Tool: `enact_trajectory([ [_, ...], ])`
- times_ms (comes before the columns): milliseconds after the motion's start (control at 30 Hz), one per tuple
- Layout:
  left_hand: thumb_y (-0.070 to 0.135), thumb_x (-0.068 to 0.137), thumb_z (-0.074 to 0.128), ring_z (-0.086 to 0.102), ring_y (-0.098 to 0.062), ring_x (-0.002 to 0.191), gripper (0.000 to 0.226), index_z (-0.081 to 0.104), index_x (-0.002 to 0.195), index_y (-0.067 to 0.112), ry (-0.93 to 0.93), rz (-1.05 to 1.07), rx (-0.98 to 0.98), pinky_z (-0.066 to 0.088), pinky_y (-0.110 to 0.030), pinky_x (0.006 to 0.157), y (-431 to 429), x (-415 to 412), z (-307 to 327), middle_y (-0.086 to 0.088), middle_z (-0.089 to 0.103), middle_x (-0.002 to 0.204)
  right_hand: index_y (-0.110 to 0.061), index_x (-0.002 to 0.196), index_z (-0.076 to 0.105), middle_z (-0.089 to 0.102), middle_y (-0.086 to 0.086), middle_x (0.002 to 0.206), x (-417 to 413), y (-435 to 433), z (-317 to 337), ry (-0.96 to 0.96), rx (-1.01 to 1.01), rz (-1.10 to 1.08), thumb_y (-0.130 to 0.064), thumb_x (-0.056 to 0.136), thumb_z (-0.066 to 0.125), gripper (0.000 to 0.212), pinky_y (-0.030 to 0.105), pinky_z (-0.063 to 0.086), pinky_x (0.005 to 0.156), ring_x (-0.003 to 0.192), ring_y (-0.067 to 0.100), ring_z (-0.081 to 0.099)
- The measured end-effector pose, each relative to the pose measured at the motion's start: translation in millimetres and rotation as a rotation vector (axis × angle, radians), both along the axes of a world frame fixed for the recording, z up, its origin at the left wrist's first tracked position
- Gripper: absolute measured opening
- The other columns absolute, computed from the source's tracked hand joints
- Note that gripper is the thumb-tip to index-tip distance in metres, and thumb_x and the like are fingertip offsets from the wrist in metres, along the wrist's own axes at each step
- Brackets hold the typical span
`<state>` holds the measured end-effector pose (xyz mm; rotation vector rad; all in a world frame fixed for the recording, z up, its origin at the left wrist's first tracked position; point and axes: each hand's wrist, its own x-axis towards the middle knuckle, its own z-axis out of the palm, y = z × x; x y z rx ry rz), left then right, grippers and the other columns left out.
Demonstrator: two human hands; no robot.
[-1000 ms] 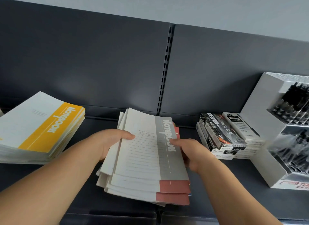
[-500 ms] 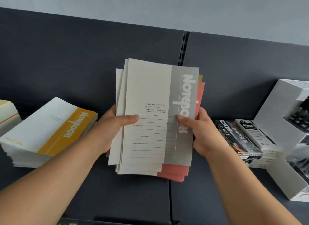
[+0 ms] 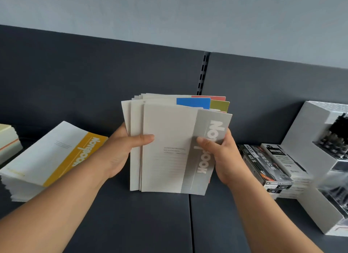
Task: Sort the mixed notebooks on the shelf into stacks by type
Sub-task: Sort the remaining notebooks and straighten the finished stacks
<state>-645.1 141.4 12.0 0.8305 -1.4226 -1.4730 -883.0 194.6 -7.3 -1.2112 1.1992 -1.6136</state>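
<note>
Both hands hold a bundle of mixed notebooks (image 3: 169,149) upright, its lower edge down on the dark shelf (image 3: 143,220). The front notebook is cream with a grey spine band. Behind it, blue, olive and red bands stick out at the top right. My left hand (image 3: 120,151) grips the bundle's left edge, thumb across the front cover. My right hand (image 3: 218,155) grips the right edge, thumb on the grey band. A stack of yellow-banded notebooks (image 3: 47,158) lies flat to the left.
Another pale stack (image 3: 8,141) shows at the far left edge. Boxes of pens (image 3: 269,166) lie right of the bundle, and a white display stand with black pens (image 3: 325,158) fills the right side. The dark back panel (image 3: 94,79) rises behind everything.
The bundle was picked up from lying flat on the shelf, raised, and then stood upright with its lower edge on the shelf. The notebooks have shifted, so coloured bands now show at the top.
</note>
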Motion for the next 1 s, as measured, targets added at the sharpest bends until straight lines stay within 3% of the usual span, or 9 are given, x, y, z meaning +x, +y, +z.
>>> enact_trajectory([
  [67,0.022,0.063,0.077,0.067,-0.015,0.108,0.063,0.059,0.124,0.025,-0.005,-0.021,-0.024,0.048,-0.035,0.096,0.6,1.4,2.1,0.003,0.073,0.114,-0.023,0.122,0.053,0.071,0.006,0.114,-1.3,2.7,-1.2,-0.019,-0.005,0.022,-0.021,0.067,0.078,0.061,0.051,0.055,0.09,0.105,0.031,0.069],
  [167,0.046,0.04,0.093,0.067,-0.013,0.107,0.097,0.056,0.128,0.026,0.003,-0.053,-0.058,0.048,-0.033,0.093,0.1,4.5,6.3,0.004,0.072,0.116,-0.026,0.127,0.051,0.07,0.002,0.119,-2.3,7.4,0.8,-0.015,-0.012,0.048,-0.048,0.056,0.089,0.083,0.048,0.054,0.09,0.11,0.027,0.067],
  [267,0.06,0.03,0.091,0.066,-0.015,0.111,0.117,0.051,0.133,0.026,0.015,-0.075,-0.071,0.047,-0.034,0.092,-0.4,-0.9,12.2,0.004,0.07,0.12,-0.027,0.132,0.048,0.068,0.001,0.125,1.3,7.3,5.2,0.018,-0.034,0.094,-0.062,0.05,0.087,0.097,0.048,0.052,0.094,0.115,0.024,0.065],
  [467,0.064,0.028,0.09,0.067,-0.006,0.105,0.12,0.045,0.135,0.035,0.021,-0.091,-0.096,0.047,-0.026,0.084,2.9,-13.9,17.8,0.011,0.071,0.115,-0.027,0.138,0.044,0.064,0.004,0.131,1.0,8.8,10.1,0.091,-0.072,0.172,-0.059,0.063,0.082,0.09,0.058,0.047,0.101,0.119,0.029,0.062],
  [633,0.065,0.026,0.089,0.065,-0.011,0.11,0.124,0.045,0.138,0.034,0.004,-0.119,-0.069,0.047,-0.031,0.087,4.3,-17.6,16.6,0.01,0.07,0.118,-0.025,0.138,0.044,0.065,0.003,0.129,2.4,9.1,10.4,0.05,-0.062,0.179,-0.059,0.057,0.085,0.097,0.051,0.048,0.1,0.119,0.025,0.062],
  [833,0.062,0.029,0.091,0.062,-0.018,0.117,0.126,0.044,0.141,0.028,0.014,-0.139,-0.06,0.046,-0.039,0.099,1.4,-15.0,16.7,0.004,0.068,0.123,-0.02,0.138,0.046,0.064,0.007,0.131,1.6,9.1,10.4,0.017,-0.046,0.183,-0.056,0.057,0.087,0.098,0.06,0.042,0.106,0.122,0.03,0.06],
  [1000,0.059,0.035,0.092,0.057,-0.017,0.124,0.13,0.03,0.148,0.039,0.07,-0.109,-0.072,0.039,-0.041,0.108,-4.6,-15.7,21.7,0.008,0.062,0.133,-0.019,0.14,0.045,0.064,0.009,0.131,1.9,8.2,13.6,0.019,-0.069,0.143,-0.049,0.061,0.086,0.095,0.061,0.041,0.105,0.122,0.031,0.06],
])
